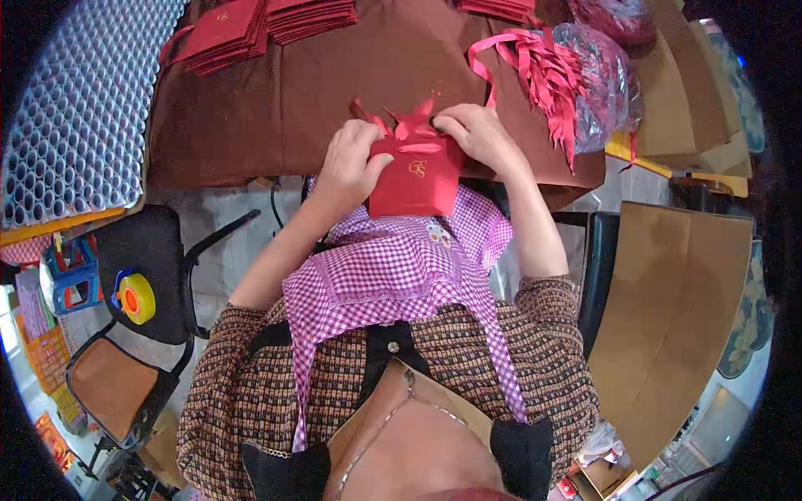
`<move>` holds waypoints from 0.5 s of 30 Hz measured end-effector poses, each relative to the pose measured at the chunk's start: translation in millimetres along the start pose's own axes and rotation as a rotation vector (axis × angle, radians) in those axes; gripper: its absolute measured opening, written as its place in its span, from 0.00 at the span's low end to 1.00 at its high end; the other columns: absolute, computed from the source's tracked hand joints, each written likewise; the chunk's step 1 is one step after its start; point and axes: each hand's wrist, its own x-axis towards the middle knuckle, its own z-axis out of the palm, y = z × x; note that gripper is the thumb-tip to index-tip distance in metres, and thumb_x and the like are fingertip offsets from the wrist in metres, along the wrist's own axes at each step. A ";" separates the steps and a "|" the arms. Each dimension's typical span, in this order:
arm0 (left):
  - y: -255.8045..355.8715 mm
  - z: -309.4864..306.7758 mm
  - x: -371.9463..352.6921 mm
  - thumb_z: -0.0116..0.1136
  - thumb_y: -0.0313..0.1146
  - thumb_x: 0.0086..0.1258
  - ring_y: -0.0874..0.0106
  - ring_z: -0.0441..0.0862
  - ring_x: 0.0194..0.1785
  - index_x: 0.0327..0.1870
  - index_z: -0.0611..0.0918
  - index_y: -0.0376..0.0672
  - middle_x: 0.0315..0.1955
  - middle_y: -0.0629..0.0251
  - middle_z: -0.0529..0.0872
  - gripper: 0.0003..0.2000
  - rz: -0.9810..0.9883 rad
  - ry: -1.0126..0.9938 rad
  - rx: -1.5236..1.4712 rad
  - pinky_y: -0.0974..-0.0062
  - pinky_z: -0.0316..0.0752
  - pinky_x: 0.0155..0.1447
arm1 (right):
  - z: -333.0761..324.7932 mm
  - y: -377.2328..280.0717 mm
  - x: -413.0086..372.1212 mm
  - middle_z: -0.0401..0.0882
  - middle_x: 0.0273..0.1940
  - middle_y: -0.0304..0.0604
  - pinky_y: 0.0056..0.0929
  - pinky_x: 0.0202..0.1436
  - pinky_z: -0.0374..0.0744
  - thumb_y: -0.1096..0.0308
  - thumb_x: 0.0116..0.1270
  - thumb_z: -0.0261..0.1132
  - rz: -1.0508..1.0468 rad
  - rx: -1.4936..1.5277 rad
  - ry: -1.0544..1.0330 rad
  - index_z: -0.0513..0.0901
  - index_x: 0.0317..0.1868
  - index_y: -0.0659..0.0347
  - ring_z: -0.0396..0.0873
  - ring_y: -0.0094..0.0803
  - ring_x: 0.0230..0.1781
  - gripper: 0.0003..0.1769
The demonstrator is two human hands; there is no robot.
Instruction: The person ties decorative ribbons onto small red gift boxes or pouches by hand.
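Observation:
A small red paper gift bag (415,194) with a gold logo is upright at the table's front edge, close to my body. A shiny red ribbon (418,148) crosses its top in a loose bow or knot. My left hand (352,157) is closed at the bag's upper left, thumb along the front and fingers at the ribbon. At the upper right, my right hand (483,138) pinches the ribbon by the bag's rim. Fingertips of both hands partly hide what they grip.
Stacks of flat red bags (221,35) lie on the brown tablecloth (334,75). Loose red ribbons (547,75) spill beside a clear plastic bag (597,75) at right. A honeycomb-like tray (83,108) stands at left. Yellow tape (138,299) rests on a chair; cardboard (677,309) is right.

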 end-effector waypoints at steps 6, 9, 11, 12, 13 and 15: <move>8.6 -0.9 -7.0 0.59 0.25 0.64 0.85 0.68 0.29 0.42 0.74 0.38 0.26 0.74 0.72 0.09 -0.498 -0.204 -0.480 0.84 0.67 0.34 | 2.3 -7.5 9.3 0.80 0.28 0.39 0.24 0.38 0.75 0.66 0.63 0.63 0.131 0.356 -0.063 0.82 0.35 0.69 0.76 0.22 0.31 0.11; -5.1 -2.7 -10.5 0.56 0.24 0.65 0.82 0.75 0.31 0.41 0.72 0.37 0.26 0.64 0.79 0.07 -0.544 -0.189 -0.521 0.77 0.72 0.35 | -3.3 16.6 9.0 0.79 0.29 0.33 0.19 0.38 0.71 0.68 0.64 0.62 0.403 0.503 0.266 0.82 0.33 0.67 0.74 0.18 0.33 0.09; -6.4 -1.9 -8.2 0.55 0.24 0.67 0.82 0.75 0.31 0.44 0.71 0.38 0.27 0.69 0.79 0.08 -0.640 -0.170 -0.842 0.82 0.70 0.33 | 5.8 37.3 4.3 0.78 0.29 0.31 0.19 0.36 0.70 0.67 0.65 0.61 0.452 0.693 0.361 0.82 0.32 0.65 0.72 0.17 0.31 0.09; -6.5 -1.2 -7.1 0.55 0.24 0.68 0.82 0.74 0.30 0.46 0.71 0.39 0.27 0.71 0.78 0.09 -0.685 -0.159 -1.006 0.84 0.69 0.32 | 6.8 38.1 3.9 0.78 0.29 0.31 0.19 0.36 0.70 0.67 0.65 0.61 0.449 0.688 0.360 0.82 0.32 0.65 0.72 0.17 0.31 0.09; -6.2 -0.8 -6.2 0.55 0.24 0.68 0.82 0.74 0.30 0.46 0.71 0.39 0.27 0.71 0.78 0.09 -0.682 -0.155 -1.009 0.84 0.69 0.32 | 7.9 38.6 3.0 0.78 0.28 0.30 0.19 0.35 0.70 0.67 0.66 0.61 0.472 0.739 0.424 0.82 0.32 0.63 0.72 0.16 0.30 0.09; -3.6 -2.6 -3.5 0.54 0.24 0.68 0.82 0.74 0.29 0.46 0.71 0.40 0.27 0.71 0.78 0.09 -0.702 -0.170 -0.976 0.85 0.68 0.31 | 5.3 37.9 -0.6 0.78 0.28 0.30 0.19 0.34 0.69 0.66 0.66 0.60 0.492 0.789 0.488 0.82 0.31 0.62 0.71 0.15 0.30 0.10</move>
